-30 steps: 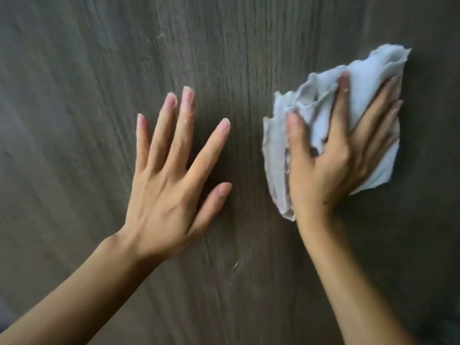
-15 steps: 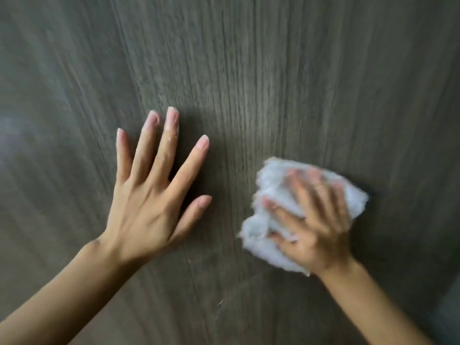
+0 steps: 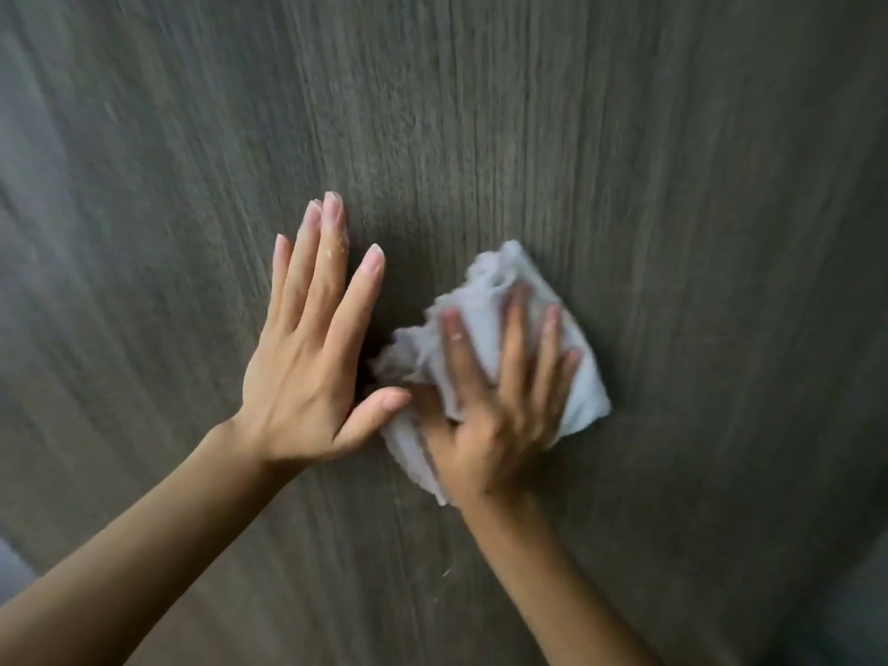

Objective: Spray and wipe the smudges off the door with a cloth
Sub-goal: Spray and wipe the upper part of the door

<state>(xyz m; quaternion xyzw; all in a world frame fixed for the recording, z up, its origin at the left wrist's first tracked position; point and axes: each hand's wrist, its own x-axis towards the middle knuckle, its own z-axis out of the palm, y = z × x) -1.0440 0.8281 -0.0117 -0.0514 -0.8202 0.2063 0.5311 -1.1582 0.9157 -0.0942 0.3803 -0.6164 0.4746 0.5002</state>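
Two hands are up against the door [image 3: 576, 137], a dark grey-brown panel with fine vertical wood grain that fills nearly the whole view. Her left hand [image 3: 307, 358] lies flat on the surface, released, holding nothing, with the fingers straight and close together pointing upward and the thumb angled out to the right. A few pale specks cling to its middle finger. The right hand [image 3: 499, 415] presses a crumpled white cloth [image 3: 581, 396] against the door, fingers spread and extended over the fabric rather than curled around it, so the cloth is pinned under the palm and fingers. The cloth sits just right of the middle of the view, bunched and wrinkled, with ragged folds sticking out above the fingertips, to the left toward the other hand, and below the heel of the palm. The left thumb tip is just beside the lower left edge of the cloth, perhaps touching it; I cannot tell which. Both forearms are bare and come up from the bottom of the view. The right hand and cloth look slightly blurred. One small pale fleck [image 3: 447, 572] shows on the door below the right wrist.
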